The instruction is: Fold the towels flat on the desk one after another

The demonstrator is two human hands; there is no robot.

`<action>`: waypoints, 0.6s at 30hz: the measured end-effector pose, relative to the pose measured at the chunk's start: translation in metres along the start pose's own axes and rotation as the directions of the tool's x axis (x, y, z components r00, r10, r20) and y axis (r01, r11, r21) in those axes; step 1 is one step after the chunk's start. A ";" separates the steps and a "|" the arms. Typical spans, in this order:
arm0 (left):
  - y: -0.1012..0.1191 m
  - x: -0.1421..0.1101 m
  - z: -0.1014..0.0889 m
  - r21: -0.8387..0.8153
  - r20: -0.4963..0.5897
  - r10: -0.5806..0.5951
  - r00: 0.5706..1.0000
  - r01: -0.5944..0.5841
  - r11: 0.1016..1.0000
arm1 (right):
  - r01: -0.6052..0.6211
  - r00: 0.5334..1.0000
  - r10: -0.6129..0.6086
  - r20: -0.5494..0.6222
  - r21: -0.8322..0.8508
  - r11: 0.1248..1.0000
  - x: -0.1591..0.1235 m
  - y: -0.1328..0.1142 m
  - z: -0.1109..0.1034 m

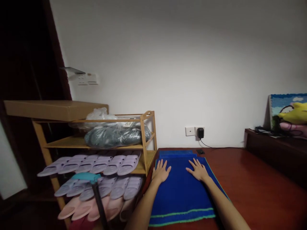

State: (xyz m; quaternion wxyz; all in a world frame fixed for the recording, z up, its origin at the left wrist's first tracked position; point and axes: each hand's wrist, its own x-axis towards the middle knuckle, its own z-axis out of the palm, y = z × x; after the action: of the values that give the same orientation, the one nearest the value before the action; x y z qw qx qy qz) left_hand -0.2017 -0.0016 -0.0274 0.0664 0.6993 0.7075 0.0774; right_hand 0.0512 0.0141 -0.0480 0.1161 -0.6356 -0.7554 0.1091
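No brand name can be read anywhere here; a pale printed label point(129, 122) on the plastic-wrapped bundle point(115, 135) is too small to make out. Two bare hands press on a blue towel point(182, 188) edged in bright green, laid out on a reddish-brown wooden tabletop point(259, 188). The left hand point(161, 172) lies palm down near the towel's far left corner, its fingers spread wide; the right hand point(198, 171), also palm down and splayed, rests toward the far right corner. Neither grips anything. Folded blue cloth point(177, 153) shows at the towel's far end, close to the wall point(182, 64). A black adapter point(200, 133) sits in a wall socket, its thin cord trailing right along the back of the table. At left stands a wooden rack point(144, 143) with rows of lilac slippers point(129, 164) and pink slippers point(92, 207), a cardboard box point(52, 109) on top. At right, a fluffy picture point(278, 105) and a yellow plush toy point(296, 113) occupy a dark raised ledge point(271, 147).
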 end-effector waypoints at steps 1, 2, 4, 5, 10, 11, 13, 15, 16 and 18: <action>0.002 -0.006 0.001 0.002 0.004 0.000 1.000 0.000 1.000 | 0.002 1.000 -0.002 0.002 0.003 1.000 -0.006 0.002 -0.001; 0.005 -0.012 0.001 0.004 0.007 -0.001 1.000 0.001 1.000 | 0.003 1.000 -0.003 0.006 0.006 1.000 -0.013 0.003 -0.003; 0.010 -0.025 0.001 0.005 0.007 -0.002 1.000 0.002 1.000 | 0.006 1.000 -0.006 0.011 0.009 1.000 -0.025 0.006 -0.005; 0.013 -0.032 0.001 0.005 0.004 -0.003 1.000 0.003 1.000 | 0.008 1.000 -0.008 0.011 0.008 1.000 -0.030 0.008 -0.006; 0.022 -0.057 0.003 0.001 0.004 -0.001 1.000 0.001 1.000 | 0.006 1.000 -0.005 0.024 -0.005 1.000 -0.058 0.014 -0.008; 0.024 -0.060 0.004 0.001 0.005 0.002 1.000 -0.002 1.000 | 0.003 1.000 -0.003 0.025 -0.010 1.000 -0.062 0.015 -0.009; 0.025 -0.065 0.006 0.002 0.000 0.010 1.000 -0.010 1.000 | 0.003 1.000 -0.003 0.016 -0.018 1.000 -0.070 0.017 -0.009; 0.027 -0.069 0.008 0.003 -0.005 0.016 1.000 -0.016 1.000 | 0.002 1.000 -0.002 0.004 -0.020 1.000 -0.076 0.019 -0.008; 0.028 -0.071 0.009 0.003 -0.006 0.017 1.000 -0.017 1.000 | 0.000 1.000 0.000 0.003 -0.019 1.000 -0.078 0.020 -0.008; 0.029 -0.075 0.008 0.002 -0.002 0.016 1.000 -0.016 1.000 | -0.003 1.000 0.003 0.010 -0.018 1.000 -0.082 0.021 -0.008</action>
State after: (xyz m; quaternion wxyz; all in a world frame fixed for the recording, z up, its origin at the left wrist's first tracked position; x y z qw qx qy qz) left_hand -0.1705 -0.0761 -0.0306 0.0644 0.7048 0.7021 0.0782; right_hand 0.0866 -0.0627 -0.0494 0.1066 -0.6373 -0.7559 0.1057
